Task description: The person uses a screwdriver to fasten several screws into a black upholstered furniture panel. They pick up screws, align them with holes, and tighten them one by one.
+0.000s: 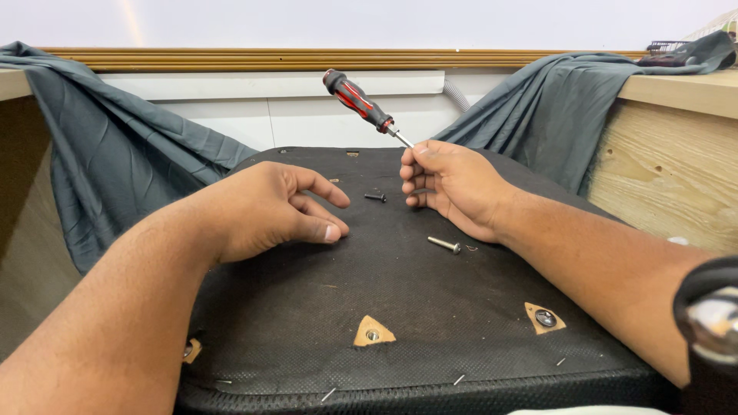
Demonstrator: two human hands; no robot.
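Directly ahead, a black fabric-covered panel [346,307] lay flat, a grey cloth [100,154] draped over wooden sides to left and right. The right hand [453,188] was clamped around the metal shaft of a screwdriver [360,104], whose red and black handle angled up and to the left, above the hand. The left hand [269,207] rested on the panel with fingers loosely curled, holding nothing. Between the two hands lay a small black screw [376,197], just beside the right fingertips. A longer silver bolt [444,244] lay on the panel just below the right hand.
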